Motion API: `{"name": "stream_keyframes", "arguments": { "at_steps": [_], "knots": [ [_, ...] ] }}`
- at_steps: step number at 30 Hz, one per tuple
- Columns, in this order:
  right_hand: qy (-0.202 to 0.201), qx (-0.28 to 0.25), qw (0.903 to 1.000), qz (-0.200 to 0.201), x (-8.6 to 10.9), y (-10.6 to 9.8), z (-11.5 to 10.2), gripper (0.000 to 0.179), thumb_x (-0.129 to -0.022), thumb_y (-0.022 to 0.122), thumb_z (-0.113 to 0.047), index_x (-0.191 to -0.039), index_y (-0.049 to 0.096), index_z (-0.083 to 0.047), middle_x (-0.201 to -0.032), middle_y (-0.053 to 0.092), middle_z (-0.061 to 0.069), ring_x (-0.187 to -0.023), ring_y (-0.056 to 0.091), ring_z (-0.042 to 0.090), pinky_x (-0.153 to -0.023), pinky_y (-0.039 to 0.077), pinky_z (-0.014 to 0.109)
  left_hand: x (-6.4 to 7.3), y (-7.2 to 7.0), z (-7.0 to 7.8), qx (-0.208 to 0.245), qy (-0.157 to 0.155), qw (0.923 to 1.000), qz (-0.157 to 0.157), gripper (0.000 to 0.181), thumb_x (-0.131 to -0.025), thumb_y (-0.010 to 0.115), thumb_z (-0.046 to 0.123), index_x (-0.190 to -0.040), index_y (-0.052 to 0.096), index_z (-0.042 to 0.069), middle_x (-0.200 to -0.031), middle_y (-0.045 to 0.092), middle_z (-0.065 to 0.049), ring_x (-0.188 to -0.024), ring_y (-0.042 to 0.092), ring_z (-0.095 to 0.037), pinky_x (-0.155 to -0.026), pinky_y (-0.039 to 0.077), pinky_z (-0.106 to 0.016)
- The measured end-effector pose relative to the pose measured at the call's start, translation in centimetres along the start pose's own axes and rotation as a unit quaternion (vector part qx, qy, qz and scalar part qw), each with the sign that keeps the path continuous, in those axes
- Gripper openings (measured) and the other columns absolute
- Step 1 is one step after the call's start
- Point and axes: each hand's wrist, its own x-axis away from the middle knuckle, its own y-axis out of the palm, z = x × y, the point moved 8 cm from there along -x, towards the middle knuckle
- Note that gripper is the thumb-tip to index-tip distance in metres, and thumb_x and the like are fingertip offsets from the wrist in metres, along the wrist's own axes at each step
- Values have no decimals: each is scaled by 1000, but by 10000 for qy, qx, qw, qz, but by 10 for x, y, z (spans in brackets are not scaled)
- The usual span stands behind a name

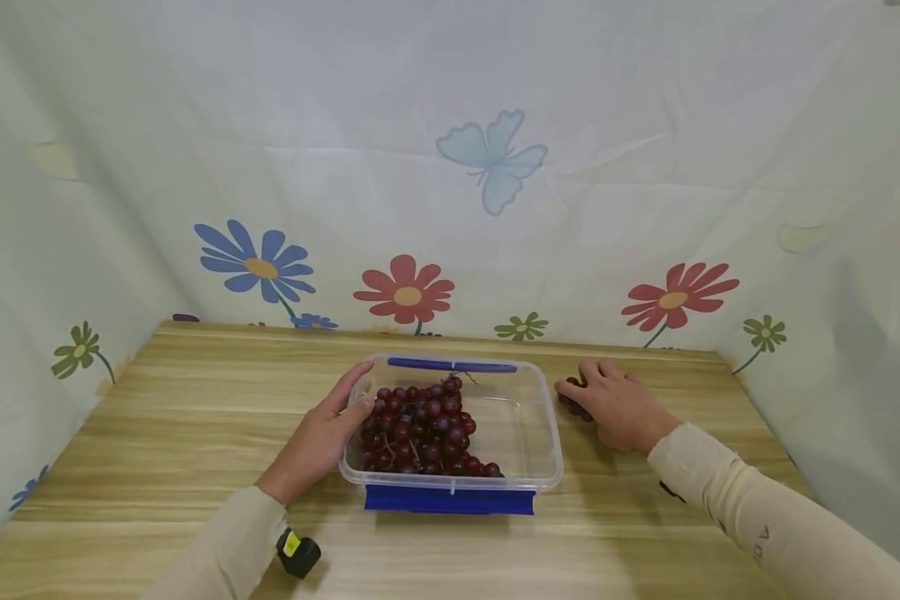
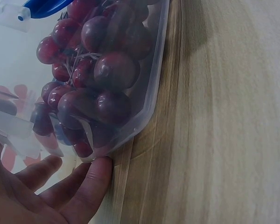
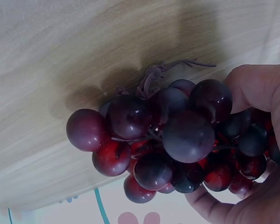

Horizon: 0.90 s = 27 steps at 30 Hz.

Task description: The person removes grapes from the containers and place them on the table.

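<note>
A clear plastic food container (image 1: pixel 521 482) with blue side clips stands without a lid on the table. Bunches of dark red grapes (image 1: pixel 420 425) fill its left part. My left hand (image 1: pixel 322 433) holds the container's left side, thumb at the rim and the other fingers along the outer wall. In the left wrist view, fingertips (image 2: pixel 100 170) touch the lower corner of the wall. To the right of the container, my right hand (image 1: pixel 622 404) grips a small bunch of grapes (image 3: pixel 186 135), fingers curled round it, its brown stem sticking out. From the head, most of this bunch is hidden under the hand.
The container and hands are on a wood-grain table (image 1: pixel 217 400). A pale curtain (image 1: pixel 330 192) printed with flowers and a butterfly hangs close behind the table's back edge and along both sides. A black wrist device (image 1: pixel 297 553) sits at the left sleeve.
</note>
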Motion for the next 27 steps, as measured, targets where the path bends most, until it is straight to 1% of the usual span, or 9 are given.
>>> {"name": "stream_keyframes", "arguments": {
  "at_steps": [8,13,16,20,22,27],
  "knots": [
    [-49,-168,9998,-30,-3,5,0,61,-85,79,-2,-138,60,-24,-121,56,13,-115,56,37,-83,58,62,1,0,-1,-28,-29,10000,16,52,-113,40,44,-160,23,54,-174,26,-9,-159,26,-43,-122,26,-72],
    [41,-326,9994,-48,-3,8,2,62,-85,77,0,-140,59,-22,-121,57,13,-114,57,36,-84,58,63,1,0,-1,-34,-48,10000,17,52,-113,40,43,-161,23,53,-174,26,-10,-159,26,-43,-122,26,-72],
    [122,-408,9990,-141,-2,12,2,62,-87,78,-6,-142,56,-21,-125,57,13,-116,57,37,-85,58,64,1,0,0,-15,-35,10000,13,52,-113,40,43,-161,23,53,-173,27,-10,-159,27,-43,-122,26,-72],
    [212,-490,9982,-270,-1,18,1,63,-89,79,-20,-146,51,-20,-132,57,15,-120,57,39,-88,57,67,1,0,1,14,-22,10000,-4,52,-113,40,43,-161,23,52,-173,27,-11,-159,27,-43,-122,27,-71],
    [252,-501,9979,-325,0,20,2,65,-92,77,-25,-150,49,-18,-137,55,17,-125,56,40,-91,56,68,1,0,1,9,-34,10000,-8,52,-112,40,44,-161,23,53,-173,26,-11,-159,27,-43,-122,26,-72],
    [227,-558,9975,-382,2,24,1,70,-97,72,-35,-157,43,-15,-149,49,20,-136,50,43,-94,54,72,1,0,1,-6,-69,10000,-10,52,-112,40,46,-161,22,53,-174,26,-10,-159,26,-43,-122,26,-72]
  ]
}}
